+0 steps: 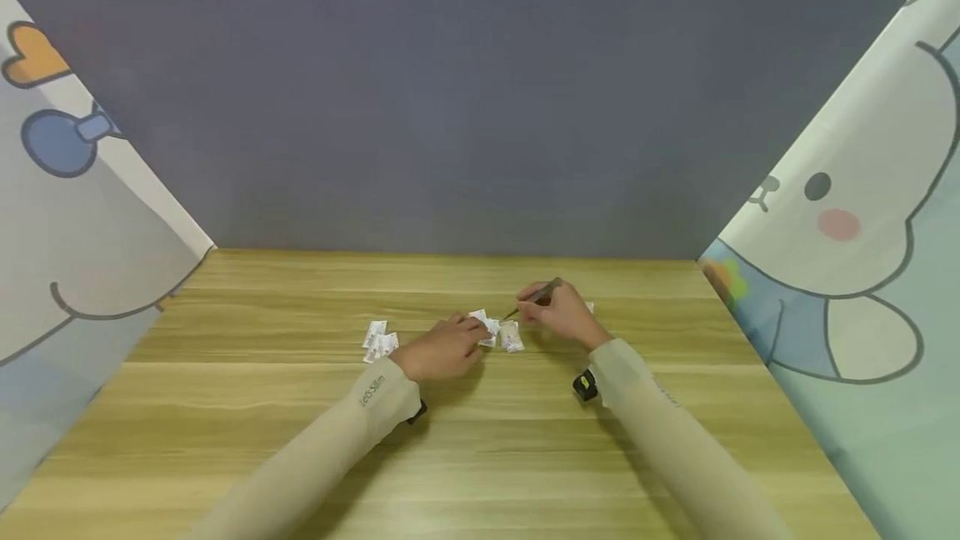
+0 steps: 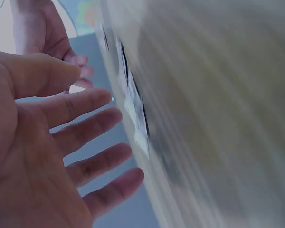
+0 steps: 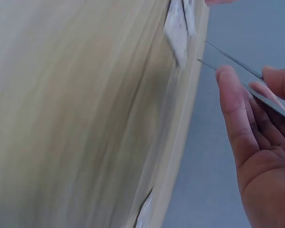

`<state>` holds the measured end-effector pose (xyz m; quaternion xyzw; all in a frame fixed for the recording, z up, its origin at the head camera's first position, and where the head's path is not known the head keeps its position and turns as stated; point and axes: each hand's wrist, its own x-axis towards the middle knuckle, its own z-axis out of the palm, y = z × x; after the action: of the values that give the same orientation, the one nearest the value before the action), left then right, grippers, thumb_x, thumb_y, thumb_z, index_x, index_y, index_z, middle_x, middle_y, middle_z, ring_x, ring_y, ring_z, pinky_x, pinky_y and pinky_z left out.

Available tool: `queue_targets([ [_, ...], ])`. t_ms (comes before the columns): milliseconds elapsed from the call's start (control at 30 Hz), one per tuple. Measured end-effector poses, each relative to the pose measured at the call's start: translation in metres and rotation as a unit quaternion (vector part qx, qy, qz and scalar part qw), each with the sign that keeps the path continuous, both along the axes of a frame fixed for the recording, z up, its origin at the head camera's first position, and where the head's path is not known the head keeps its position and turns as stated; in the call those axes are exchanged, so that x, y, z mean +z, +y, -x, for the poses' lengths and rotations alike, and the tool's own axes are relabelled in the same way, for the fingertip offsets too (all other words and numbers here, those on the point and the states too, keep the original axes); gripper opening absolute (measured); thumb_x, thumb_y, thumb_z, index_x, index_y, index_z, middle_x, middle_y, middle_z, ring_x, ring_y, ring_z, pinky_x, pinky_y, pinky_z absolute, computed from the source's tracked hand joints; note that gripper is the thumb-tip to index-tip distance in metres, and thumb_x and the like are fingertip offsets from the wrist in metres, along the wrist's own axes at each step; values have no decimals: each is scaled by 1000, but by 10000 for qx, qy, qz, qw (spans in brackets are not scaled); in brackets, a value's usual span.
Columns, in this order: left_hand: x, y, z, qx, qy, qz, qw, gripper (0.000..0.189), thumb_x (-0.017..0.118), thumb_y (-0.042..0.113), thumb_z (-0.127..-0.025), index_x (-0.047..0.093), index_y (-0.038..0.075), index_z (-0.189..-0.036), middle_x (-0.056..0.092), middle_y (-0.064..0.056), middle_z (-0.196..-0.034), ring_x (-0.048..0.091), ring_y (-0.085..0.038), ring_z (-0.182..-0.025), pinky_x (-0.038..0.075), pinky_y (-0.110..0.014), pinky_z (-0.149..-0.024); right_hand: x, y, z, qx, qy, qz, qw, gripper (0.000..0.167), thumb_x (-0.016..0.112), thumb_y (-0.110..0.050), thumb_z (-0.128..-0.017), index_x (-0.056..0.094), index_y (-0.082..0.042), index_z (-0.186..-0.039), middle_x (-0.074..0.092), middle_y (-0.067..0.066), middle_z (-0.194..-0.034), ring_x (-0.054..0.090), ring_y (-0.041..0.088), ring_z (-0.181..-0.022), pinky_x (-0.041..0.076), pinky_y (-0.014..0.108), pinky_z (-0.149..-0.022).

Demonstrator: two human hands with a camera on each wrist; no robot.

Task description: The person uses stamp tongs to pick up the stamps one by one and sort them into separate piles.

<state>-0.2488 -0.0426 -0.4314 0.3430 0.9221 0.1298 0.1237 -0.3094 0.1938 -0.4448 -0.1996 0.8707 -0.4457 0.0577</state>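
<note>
wood-grain tabletop (image 1: 172, 432) stretching across the foreground, plain dark grey wall (image 1: 465, 90) rising behind it, cartoon-printed left panel (image 1: 90, 240) slanting inward and showing an orange heart (image 1: 39, 57), right panel (image 1: 915, 440) mirroring that slant and displaying a white cartoon animal (image 1: 870, 140)

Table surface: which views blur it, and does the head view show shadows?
Head view: table grain fairly clear, soft shadows beside left sleeve and right sleeve; left wrist view: grain smeared, white packets blurred; right wrist view: grain soft, tweezers sharper.
</note>
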Motion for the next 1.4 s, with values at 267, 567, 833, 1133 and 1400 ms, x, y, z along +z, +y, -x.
queue_targets([
  [267, -8, 17, -3, -223, 4, 175, 9996, 34, 44, 18, -100, 56, 13, -132, 48, -4, -132, 41, -25, -121, 36, -47, -100, -5, 13, -1, 327, -168, -5, 9993, 16, 69, -7, -86, 70, 1, -100, 70, 5, -86, 66, 16, -69, 54, 30, -66],
  [567, -6, 19, -5, -126, -29, 309, 9994, 37, 41, 18, -102, 54, 21, -136, 43, -2, -136, 38, -23, -120, 35, -50, -99, -7, 14, 0, 317, -173, 52, 9993, 15, 67, -10, -88, 71, -1, -99, 70, 2, -85, 66, 16, -67, 54, 30, -64],
  [833, -8, 21, -3, -263, 147, 298, 9991, 37, 41, 18, -102, 54, 23, -136, 44, -2, -136, 39, -21, -117, 38, -48, -97, -3, 18, 0, 329, -153, 88, 9993, 16, 66, -7, -87, 70, 2, -100, 70, 8, -91, 66, 18, -68, 55, 32, -67],
  [1133, -11, 24, -3, -280, 168, 345, 9989, 37, 43, 18, -102, 53, 25, -136, 45, -1, -134, 40, -21, -117, 38, -47, -97, -9, 23, 0, 347, -461, 230, 9981, 16, 67, -7, -88, 69, 3, -100, 70, 10, -86, 67, 22, -65, 55, 34, -60],
  [1400, -9, 26, -5, -257, 173, 354, 9989, 37, 44, 17, -101, 54, 25, -136, 45, -1, -135, 40, -21, -117, 38, -48, -97, -10, 23, -1, 441, -570, 633, 9954, 14, 66, -4, -87, 68, 6, -97, 69, 10, -77, 66, 26, -65, 56, 37, -60],
])
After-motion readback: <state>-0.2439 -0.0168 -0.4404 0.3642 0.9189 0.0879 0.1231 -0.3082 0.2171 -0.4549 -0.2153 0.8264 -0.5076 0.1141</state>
